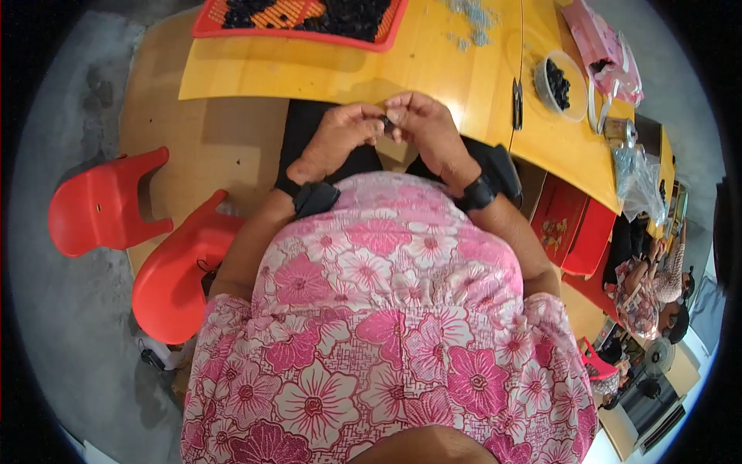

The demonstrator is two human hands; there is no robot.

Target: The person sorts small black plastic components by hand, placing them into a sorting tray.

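My left hand (345,135) and my right hand (425,127) meet at the near edge of the yellow table (309,73). Between their fingertips is a small black piece (387,124), too small and too covered by fingers to name its kind. Both hands pinch it, thumbs and forefingers close together. A red plastic basket (301,33) with many small black pieces stands at the far left of the table. To the right, a clear round bowl (578,108) holds more black pieces. A pair of black thread snips or tweezers (517,104) lies beside the bowl.
Small pale bluish bits (475,31) are scattered at the table's far side. A pink bag (599,46), a tin can (618,131) and a clear plastic bag (640,182) are at the right. Red plastic chairs (108,205) stand at the left. Other people (649,294) sit farther right.
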